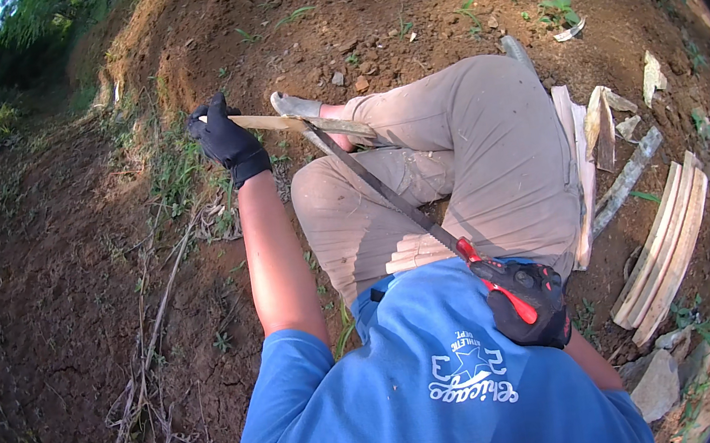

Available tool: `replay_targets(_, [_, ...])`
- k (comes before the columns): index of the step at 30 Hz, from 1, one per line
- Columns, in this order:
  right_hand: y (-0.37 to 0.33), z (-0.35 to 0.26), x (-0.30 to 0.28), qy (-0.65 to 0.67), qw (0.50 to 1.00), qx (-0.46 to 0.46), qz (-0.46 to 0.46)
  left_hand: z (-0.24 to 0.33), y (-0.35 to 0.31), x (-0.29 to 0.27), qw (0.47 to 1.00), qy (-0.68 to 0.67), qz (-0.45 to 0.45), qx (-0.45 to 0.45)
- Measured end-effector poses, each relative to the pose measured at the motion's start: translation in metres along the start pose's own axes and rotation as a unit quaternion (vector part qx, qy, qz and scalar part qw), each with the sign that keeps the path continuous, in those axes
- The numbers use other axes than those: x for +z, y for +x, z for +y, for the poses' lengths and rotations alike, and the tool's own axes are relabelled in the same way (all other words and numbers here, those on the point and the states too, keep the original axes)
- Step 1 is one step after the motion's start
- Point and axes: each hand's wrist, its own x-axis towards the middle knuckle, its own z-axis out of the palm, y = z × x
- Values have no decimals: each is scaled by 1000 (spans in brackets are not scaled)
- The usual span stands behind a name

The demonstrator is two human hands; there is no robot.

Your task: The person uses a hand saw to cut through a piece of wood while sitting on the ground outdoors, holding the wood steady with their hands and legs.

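Observation:
My left hand (230, 141), in a black glove, is closed round one end of a pale wooden strip (263, 122) above my lower leg. In my right hand (529, 306), also gloved in black, is the red handle of a saw (397, 201), held close against my blue shirt. Its long, narrow, dark blade runs diagonally over my lap, with teeth showing near the handle. The blade's far end meets the strip beside my shin; whether it cuts into the wood I cannot tell. A darker length of wood (341, 126) lies beyond the blade, over my ankle.
I sit on sloping brown soil with my legs folded. Several pale split strips (665, 248) lie at the right, beside a greyish stick (628, 181) and other wood pieces (580, 183). A grey rock (657, 385) sits at lower right. Dry stalks (148, 338) litter the left.

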Motion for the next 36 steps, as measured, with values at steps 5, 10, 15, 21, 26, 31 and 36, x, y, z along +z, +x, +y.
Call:
replay_targets(5, [3, 1, 2, 20, 987, 149, 50, 1, 4, 0, 1000, 8, 21, 11])
replay_targets(10, [4, 28, 1, 56, 974, 200, 94, 5, -9, 9, 999, 12, 25, 18])
replay_targets(15, [-9, 12, -15, -34, 998, 59, -13, -4, 7, -1, 1000, 28, 11, 5])
replay_targets(21, [-20, 8, -9, 32, 998, 36, -36, -2, 15, 9, 997, 58, 33, -25])
replay_targets(26, [-18, 6, -4, 48, 998, 27, -13, -2, 15, 10, 997, 70, 41, -2])
replay_targets(31, [-35, 15, 11, 31, 994, 83, -68, 6, -5, 17, 993, 103, 51, 17])
replay_targets(36, [-37, 20, 16, 17, 992, 122, 12, 10, -17, 13, 994, 96, 47, 21])
